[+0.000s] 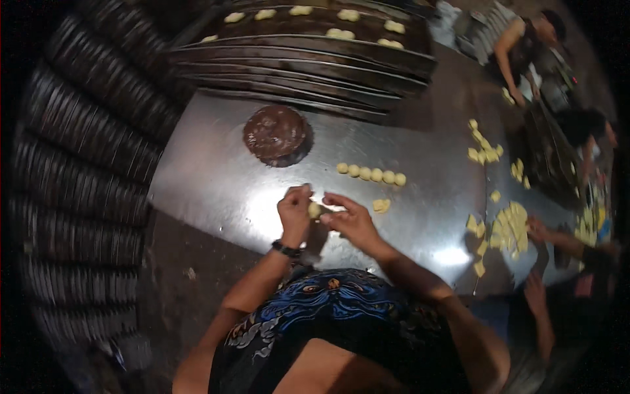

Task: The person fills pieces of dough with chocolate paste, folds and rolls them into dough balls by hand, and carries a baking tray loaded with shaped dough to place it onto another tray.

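- while both hands meet over the near middle of the steel table [216, 177], the left hand [294, 213] has its fingers curled shut around a small pale dough piece [315, 210], a dark wristband [287, 249] on its wrist.
- right hand [352, 220] touches the same dough piece from the other side, fingers half open and pinching at it; how tightly it grips, cannot tell.
- the dough piece sits between the two hands, lifted just above the table, near the near edge.
- just beyond the hands, toward the table's middle: a row of dough balls [371, 174], six or so, touching one another in a line.
- a loose flat dough scrap [381, 205] lies just right of the right hand, apart from the row.
- farther back, left of the row: a round dark tin [275, 134], flat on the table, surface shiny.
- along the far edge: a stack of dark baking trays [308, 65]; the top one carries pale dough pieces [348, 14] spaced apart.
- toward the right edge: scattered dough chunks [508, 226] and smaller bits farther back.
- another person's hand [539, 231] rests at those chunks; two more people are at the far right corner, blurred.
- left of the table: ribbed dark stacks [85, 184], detail too blurred to tell.
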Action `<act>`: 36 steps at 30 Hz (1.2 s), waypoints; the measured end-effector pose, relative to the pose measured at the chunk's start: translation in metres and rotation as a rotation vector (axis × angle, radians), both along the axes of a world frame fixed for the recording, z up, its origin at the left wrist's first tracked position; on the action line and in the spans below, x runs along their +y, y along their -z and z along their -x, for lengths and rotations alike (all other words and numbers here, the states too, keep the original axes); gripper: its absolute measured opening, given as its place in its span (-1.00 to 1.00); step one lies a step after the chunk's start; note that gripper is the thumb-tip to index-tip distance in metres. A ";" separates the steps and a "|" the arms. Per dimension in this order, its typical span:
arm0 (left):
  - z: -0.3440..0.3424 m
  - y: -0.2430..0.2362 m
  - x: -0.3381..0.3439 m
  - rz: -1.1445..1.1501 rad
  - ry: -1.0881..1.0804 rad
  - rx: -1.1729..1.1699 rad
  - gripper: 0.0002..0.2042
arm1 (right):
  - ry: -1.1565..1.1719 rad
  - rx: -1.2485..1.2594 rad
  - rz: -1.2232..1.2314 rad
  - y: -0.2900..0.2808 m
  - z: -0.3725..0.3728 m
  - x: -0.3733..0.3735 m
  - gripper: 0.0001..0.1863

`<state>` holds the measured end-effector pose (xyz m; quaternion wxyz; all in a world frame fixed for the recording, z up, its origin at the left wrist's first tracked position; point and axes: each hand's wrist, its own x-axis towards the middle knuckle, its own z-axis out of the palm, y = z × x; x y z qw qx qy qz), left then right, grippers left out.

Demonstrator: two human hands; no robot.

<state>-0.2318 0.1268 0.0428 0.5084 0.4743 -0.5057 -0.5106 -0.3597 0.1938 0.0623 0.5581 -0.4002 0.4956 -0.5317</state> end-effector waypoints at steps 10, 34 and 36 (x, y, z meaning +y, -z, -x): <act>0.000 -0.006 0.027 0.202 -0.017 -0.119 -0.68 | -0.378 -0.505 -0.275 -0.010 0.016 -0.002 -0.28; -0.166 0.043 -0.046 -0.300 -0.170 0.475 -0.88 | -0.437 0.648 -0.017 0.010 -0.059 -0.230 -0.77; -0.162 0.028 -0.055 -0.346 -0.147 0.467 -0.85 | -0.531 0.147 -0.269 0.012 -0.041 -0.225 -0.71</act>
